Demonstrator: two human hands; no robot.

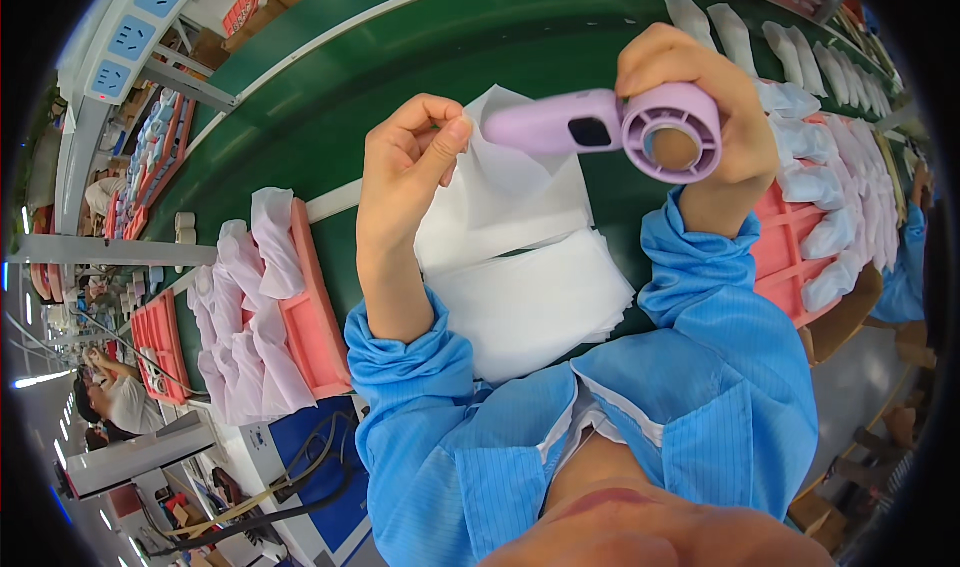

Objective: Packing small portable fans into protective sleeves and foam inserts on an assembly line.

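Note:
My right hand [715,92] is closed around the head of a purple handheld fan [672,133]. The fan lies nearly level, its handle pointing left and a small dark panel showing on it. At the handle's tip, my left hand [412,162] pinches the upper edge of a thin white bag [520,207] between thumb and fingers. The handle's end overlaps the bag's raised edge; I cannot tell whether it is inside. Closer to my body, a stack of flat white bags [530,302] lies fanned out beneath both forearms.
On the left stands a pink tray [310,312] with several wrapped items. Another pink tray [785,242] on the right holds more wrapped pieces. Green conveyor surface [370,57] runs behind my hands. White wrapped items [735,37] line its far right. A socket strip [130,37] rises at upper left.

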